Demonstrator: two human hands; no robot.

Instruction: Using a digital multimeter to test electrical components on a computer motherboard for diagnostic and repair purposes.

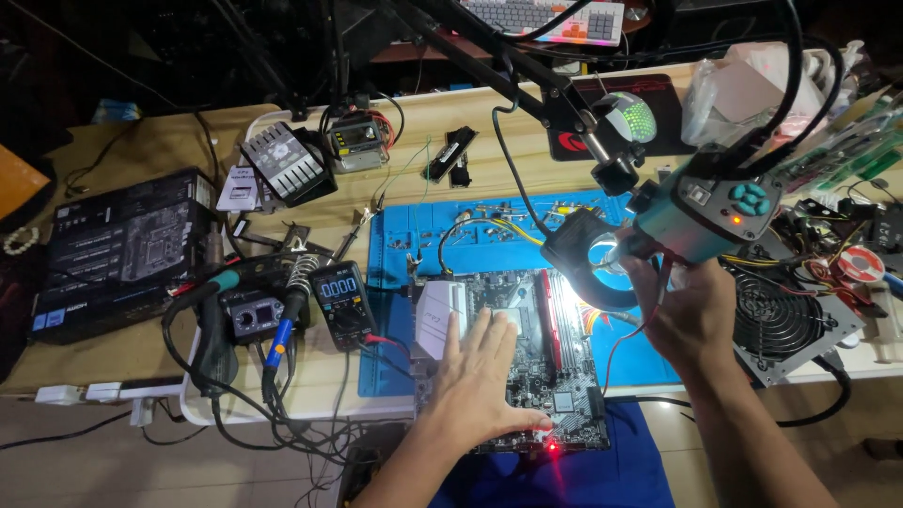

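Two hands work: left hand [480,376] lies open, flat on the motherboard [564,376]; right hand [691,315] grips the microscope camera [701,212].

L hand [484,381] flat, fingers spread – R hand [691,315] raised, grip closed

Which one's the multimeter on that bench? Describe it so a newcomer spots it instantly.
Start at the blue work mat on the wooden bench. Just off the mat's left edge, left of the motherboard under the left hand, lies the multimeter. It is the small dark handheld box with a lit digit screen; the soldering station beside it is squatter, with tool handles standing at it.
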